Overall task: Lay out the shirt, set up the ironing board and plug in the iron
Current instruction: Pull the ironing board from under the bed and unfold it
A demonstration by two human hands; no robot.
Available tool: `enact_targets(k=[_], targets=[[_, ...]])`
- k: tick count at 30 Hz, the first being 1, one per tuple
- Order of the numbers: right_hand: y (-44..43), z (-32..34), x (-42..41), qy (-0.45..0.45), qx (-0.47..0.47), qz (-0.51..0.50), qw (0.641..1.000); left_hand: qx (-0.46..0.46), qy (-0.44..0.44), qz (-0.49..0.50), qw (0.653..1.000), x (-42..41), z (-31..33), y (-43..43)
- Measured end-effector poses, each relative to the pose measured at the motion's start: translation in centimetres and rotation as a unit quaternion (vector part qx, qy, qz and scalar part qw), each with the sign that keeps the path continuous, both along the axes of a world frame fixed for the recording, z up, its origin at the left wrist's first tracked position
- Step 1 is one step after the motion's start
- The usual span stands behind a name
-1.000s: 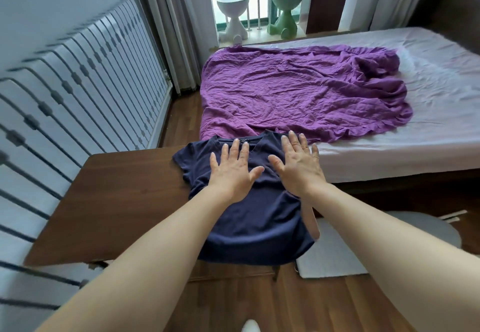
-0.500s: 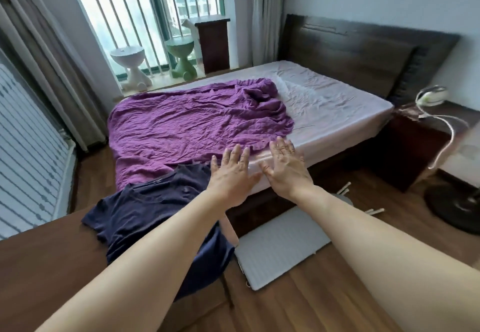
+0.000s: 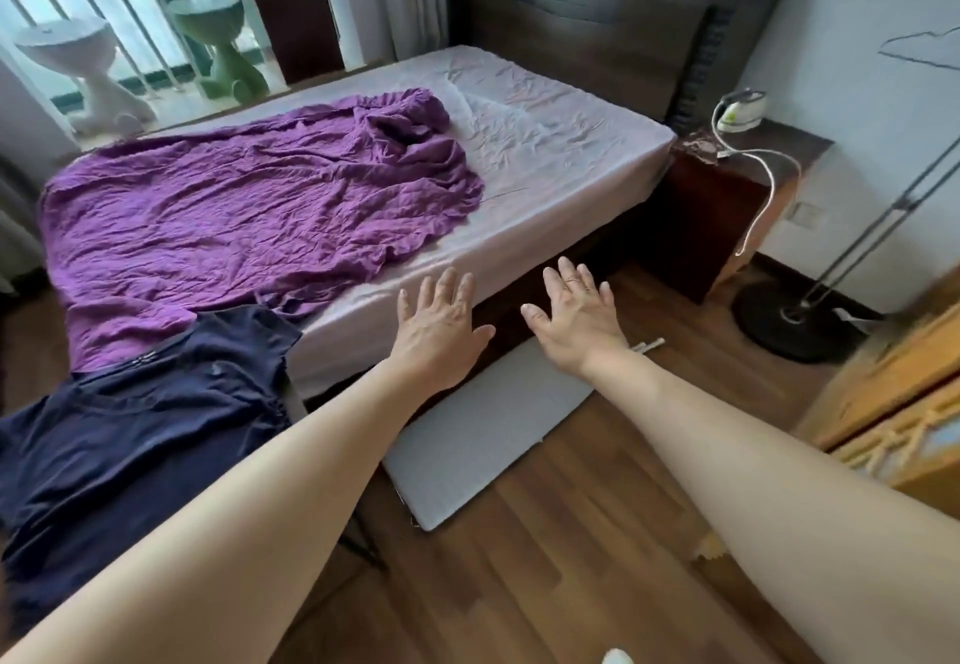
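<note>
A dark navy shirt (image 3: 135, 435) lies spread flat at the lower left, its table hidden beneath it. A folded grey ironing board (image 3: 483, 435) rests flat on the wooden floor beside the bed, white legs poking out at its far end. A white iron (image 3: 740, 110) stands on the dark bedside table (image 3: 727, 196), its white cord (image 3: 769, 196) hanging down the side. My left hand (image 3: 441, 328) and my right hand (image 3: 576, 323) are stretched forward in the air above the board's far end, palms down, fingers spread, holding nothing.
A bed (image 3: 545, 154) with a crumpled purple sheet (image 3: 249, 201) fills the middle. A wall socket (image 3: 804, 214) sits low on the right wall. A floor lamp's round base (image 3: 789, 323) stands at the right. A wooden cabinet (image 3: 893, 419) juts in at the right edge.
My view has swung to the right. Both hands have lifted off the shirt and moved right, now above the ironing board. The iron and bedside table have come into view.
</note>
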State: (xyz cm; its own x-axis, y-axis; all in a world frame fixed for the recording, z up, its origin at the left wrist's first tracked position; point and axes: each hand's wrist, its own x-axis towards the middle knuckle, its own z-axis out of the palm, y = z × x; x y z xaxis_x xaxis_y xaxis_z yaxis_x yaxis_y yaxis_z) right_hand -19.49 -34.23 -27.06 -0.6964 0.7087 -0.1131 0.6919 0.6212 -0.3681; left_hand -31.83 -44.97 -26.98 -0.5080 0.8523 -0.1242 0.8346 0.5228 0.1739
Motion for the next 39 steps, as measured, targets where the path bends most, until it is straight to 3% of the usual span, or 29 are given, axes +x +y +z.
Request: enact_targets(k=[10,19,25,32,39], targets=[[8.4,-7.6,1.3,-0.072,-0.044,0.086,0.993,-0.051,-0.041,0.088,0.994,4.5,-6.3,6.1],[11.7,-13.0,-5.6,-0.094,-0.063,0.150,0.982,-0.092,-0.035,0.133,0.986,-1.2,-11.9,8.8],[15.3,-19.7,-11.0,-0.095,-0.064,0.181,0.977,-0.101,-0.036,0.143,0.984,-5.5,-19.1,12.8],[19.6,-34.8,-14.6,-0.151,-0.076,0.231,0.958,-0.123,-0.032,0.186,0.974,-8.8,-34.3,15.6],[22.3,-56.7,-13.6,-0.202,-0.109,0.256,0.939,-0.186,-0.018,0.190,0.964,-8.1,-54.8,16.5]])
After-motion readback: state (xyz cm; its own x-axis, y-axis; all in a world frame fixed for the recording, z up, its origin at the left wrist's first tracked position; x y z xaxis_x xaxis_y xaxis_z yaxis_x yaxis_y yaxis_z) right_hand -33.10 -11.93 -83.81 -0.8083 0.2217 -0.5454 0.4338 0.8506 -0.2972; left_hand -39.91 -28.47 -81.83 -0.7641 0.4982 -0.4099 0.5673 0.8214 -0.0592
